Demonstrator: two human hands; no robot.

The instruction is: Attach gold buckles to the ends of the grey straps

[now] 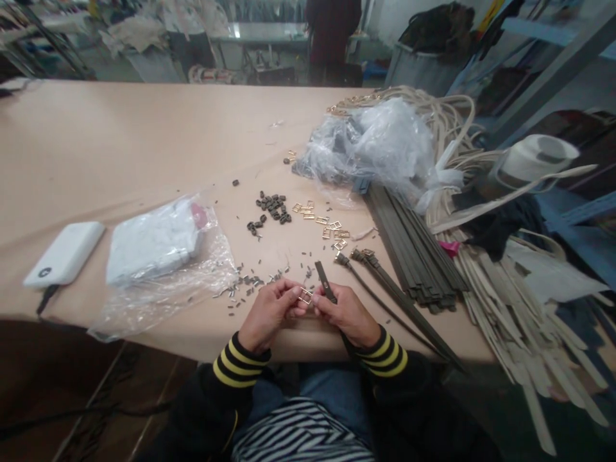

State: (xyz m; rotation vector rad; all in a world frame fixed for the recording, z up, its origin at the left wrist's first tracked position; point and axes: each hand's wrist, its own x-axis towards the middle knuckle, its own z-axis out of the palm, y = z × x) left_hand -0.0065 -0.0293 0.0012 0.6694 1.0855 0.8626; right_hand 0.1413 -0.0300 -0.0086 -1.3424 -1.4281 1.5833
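Observation:
Between my two hands is a small gold metal buckle (305, 296). My left hand (273, 312) pinches it from the left. In my right hand (349, 313) is a dark olive strap (326, 282), its end sticking up past the fingers, and the fingertips meet the buckle's right side. Beyond the hands lie several loose gold buckles (333, 230), a heap of dark loops (273, 206) and many tiny metal pieces (250, 280). Right of my right hand rest straps with buckles fitted (385, 277).
A white power bank (65, 253) with a cable and a plastic-wrapped white packet (154, 239) lie left. On the right are stacked dark straps (414, 247), clear plastic bags (380, 141), beige straps (514, 308) and a white cone (539, 157). A person (333, 38) stands behind the table.

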